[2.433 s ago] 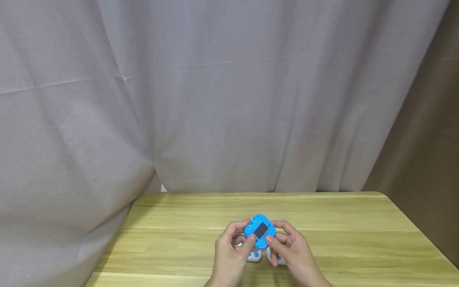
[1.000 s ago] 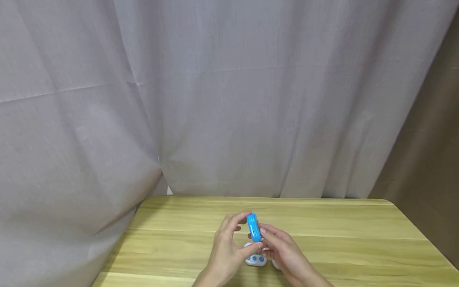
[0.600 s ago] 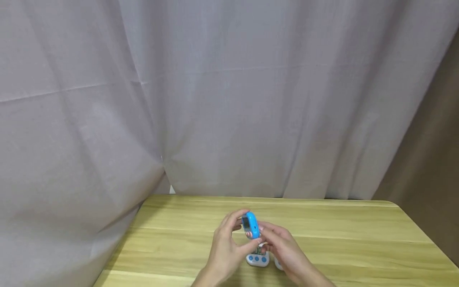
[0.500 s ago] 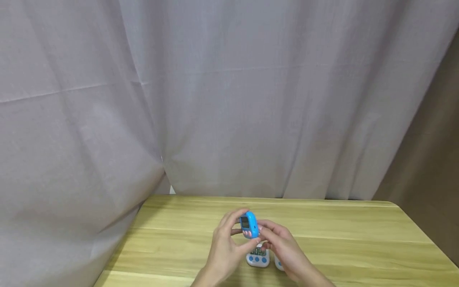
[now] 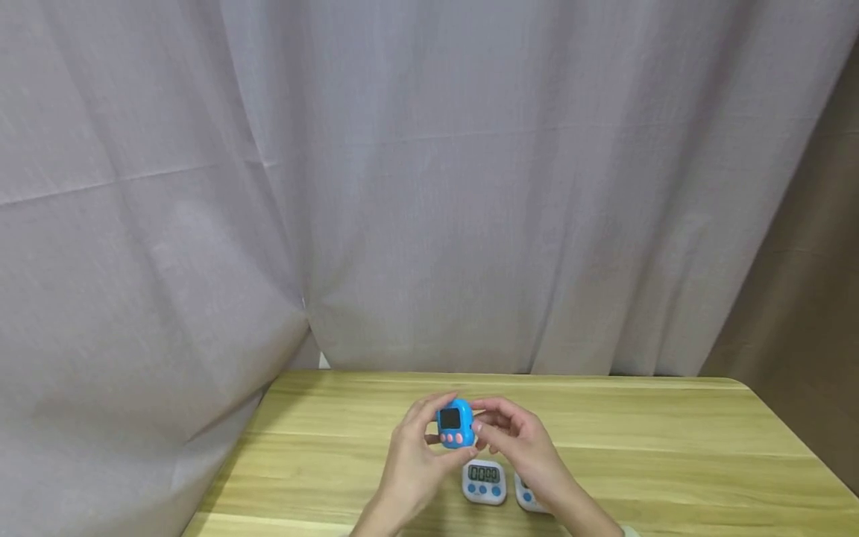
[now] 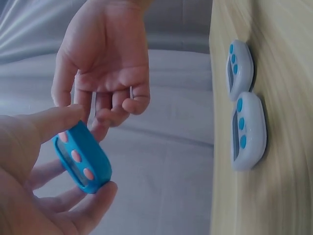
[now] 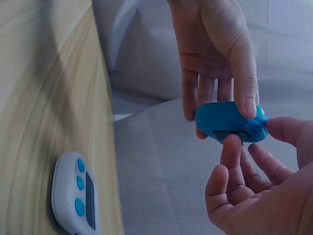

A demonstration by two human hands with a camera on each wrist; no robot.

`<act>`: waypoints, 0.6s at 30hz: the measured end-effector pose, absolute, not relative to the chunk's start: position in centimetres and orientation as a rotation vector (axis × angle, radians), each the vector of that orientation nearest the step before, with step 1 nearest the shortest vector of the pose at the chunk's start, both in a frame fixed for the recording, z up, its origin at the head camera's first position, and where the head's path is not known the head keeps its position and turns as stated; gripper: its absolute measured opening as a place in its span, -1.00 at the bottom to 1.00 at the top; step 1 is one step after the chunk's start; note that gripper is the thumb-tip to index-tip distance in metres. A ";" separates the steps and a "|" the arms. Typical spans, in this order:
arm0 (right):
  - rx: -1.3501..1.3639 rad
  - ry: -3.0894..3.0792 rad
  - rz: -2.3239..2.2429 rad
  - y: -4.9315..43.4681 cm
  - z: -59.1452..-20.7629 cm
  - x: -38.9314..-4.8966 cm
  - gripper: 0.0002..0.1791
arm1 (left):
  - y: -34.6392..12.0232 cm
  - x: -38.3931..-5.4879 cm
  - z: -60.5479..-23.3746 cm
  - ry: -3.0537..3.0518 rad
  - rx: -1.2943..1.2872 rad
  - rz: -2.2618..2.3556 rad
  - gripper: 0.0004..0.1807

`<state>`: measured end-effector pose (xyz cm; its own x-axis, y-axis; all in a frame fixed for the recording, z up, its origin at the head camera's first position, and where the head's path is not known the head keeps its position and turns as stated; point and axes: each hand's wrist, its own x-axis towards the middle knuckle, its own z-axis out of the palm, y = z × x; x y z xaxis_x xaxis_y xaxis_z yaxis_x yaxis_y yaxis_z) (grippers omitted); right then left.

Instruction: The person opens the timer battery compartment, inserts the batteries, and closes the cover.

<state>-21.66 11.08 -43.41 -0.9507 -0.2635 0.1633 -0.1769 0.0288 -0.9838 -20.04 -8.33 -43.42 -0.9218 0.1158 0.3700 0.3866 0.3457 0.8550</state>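
A small blue digital timer (image 5: 451, 420) with a dark screen and pink buttons is held up above the table. My left hand (image 5: 411, 461) grips it across opposite edges, thumb below and fingers above, as the left wrist view also shows. At its right edge my right hand (image 5: 525, 440) pinches it lightly: in the right wrist view the thumb meets the edge and a fingertip touches the back. A dark panel on that back is partly covered by the finger. Below, a white timer (image 5: 484, 492) with blue buttons lies face up, its display reading zeros.
Beside the first white timer lies a second white timer (image 5: 526, 498), partly hidden by the right hand. The wood-grain table (image 5: 671, 447) runs back to a grey curtain (image 5: 429, 224), which also hangs along the left side.
The blue timer has turned from showing its back, past edge-on, to showing its screen and pink buttons. It has shifted slightly left in both hands, and the white timers are more exposed.
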 end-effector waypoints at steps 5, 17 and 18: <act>-0.571 2.257 -2.009 11.0 -44.0 -22.1 -0.48 | -8.9 -20.4 -43.4 -2.501 -0.381 -1.506 -0.16; -0.726 2.502 -1.741 9.9 -46.2 -23.5 -0.52 | -11.1 -21.9 -44.3 -2.738 -0.452 -1.272 -0.23; -0.733 2.512 -1.711 9.8 -46.4 -23.6 -0.52 | -11.2 -21.9 -44.4 -2.754 -0.461 -1.247 -0.23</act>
